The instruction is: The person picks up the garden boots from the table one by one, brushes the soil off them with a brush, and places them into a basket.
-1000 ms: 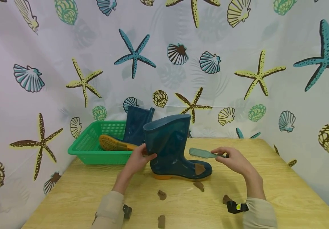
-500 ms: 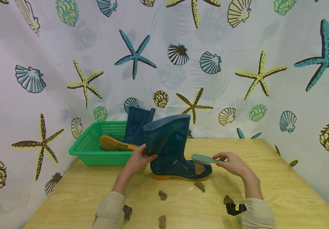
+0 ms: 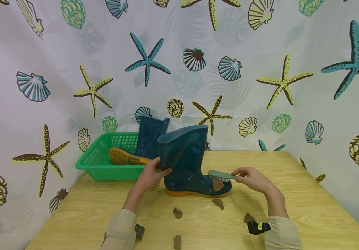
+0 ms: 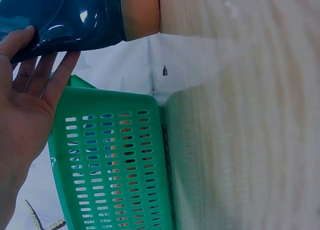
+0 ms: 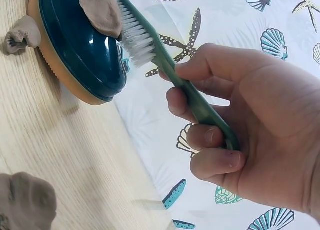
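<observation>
A dark blue rubber boot (image 3: pixel 182 156) with an orange sole stands upright on the table, toe to the right. My left hand (image 3: pixel 151 175) grips the back of its shaft, thumb on the near side and fingers behind. On the boot's toe sits a flat brown clay-like lump (image 5: pixel 102 12). My right hand (image 5: pixel 240 120) holds a green scrub brush (image 3: pixel 219 174) by its handle, fingers curled round it. The white bristles (image 5: pixel 135 37) point down at the toe, right at the edge of the lump.
Behind on the left stands a green plastic basket (image 3: pixel 110 172) holding a second blue boot (image 3: pixel 150 137), its orange sole turned outward. Several brown lumps lie on the wooden table (image 3: pixel 307 208), one lump (image 3: pixel 218 203) just in front of the toe. A shell-patterned curtain surrounds the table.
My right hand has lowered the brush from beside the boot down onto its toe, then shifted it slightly left. The left hand and the boot stay nearly still.
</observation>
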### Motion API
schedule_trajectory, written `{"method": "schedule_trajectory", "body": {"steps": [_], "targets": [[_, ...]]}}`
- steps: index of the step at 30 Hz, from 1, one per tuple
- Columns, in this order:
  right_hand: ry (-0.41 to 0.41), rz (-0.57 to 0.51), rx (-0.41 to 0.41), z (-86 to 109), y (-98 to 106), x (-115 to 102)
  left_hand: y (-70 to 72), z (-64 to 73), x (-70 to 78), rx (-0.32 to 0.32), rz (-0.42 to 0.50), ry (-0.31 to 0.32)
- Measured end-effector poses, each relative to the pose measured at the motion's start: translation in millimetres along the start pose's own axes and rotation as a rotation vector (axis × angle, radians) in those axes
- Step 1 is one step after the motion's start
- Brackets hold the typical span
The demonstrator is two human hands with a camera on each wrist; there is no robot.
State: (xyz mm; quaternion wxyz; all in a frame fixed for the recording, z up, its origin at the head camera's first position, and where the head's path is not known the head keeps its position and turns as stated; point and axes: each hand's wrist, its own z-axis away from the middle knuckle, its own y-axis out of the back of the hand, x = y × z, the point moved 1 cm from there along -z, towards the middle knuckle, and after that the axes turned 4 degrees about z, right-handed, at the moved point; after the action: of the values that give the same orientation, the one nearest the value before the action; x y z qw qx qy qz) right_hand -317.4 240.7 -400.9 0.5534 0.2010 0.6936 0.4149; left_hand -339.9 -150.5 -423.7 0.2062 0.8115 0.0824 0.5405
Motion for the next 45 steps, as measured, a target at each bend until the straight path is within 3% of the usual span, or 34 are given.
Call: {"method": "schedule_trajectory", "body": {"steps": [7, 20, 45], "targets": [[0.024, -0.017, 0.034, 1.5, 4, -1, -0.5, 0.0, -1.6, 0.005, -0.009, 0.002], [-0.009, 0.032, 0.051, -0.4, -1, 0, -0.6, -1.4, -2.5, 0.009, -0.009, 0.000], [0.021, -0.027, -0.008, 8.8, 14, -10, -1.0, -0.6, -2.0, 0.009, -0.011, -0.007]]}}
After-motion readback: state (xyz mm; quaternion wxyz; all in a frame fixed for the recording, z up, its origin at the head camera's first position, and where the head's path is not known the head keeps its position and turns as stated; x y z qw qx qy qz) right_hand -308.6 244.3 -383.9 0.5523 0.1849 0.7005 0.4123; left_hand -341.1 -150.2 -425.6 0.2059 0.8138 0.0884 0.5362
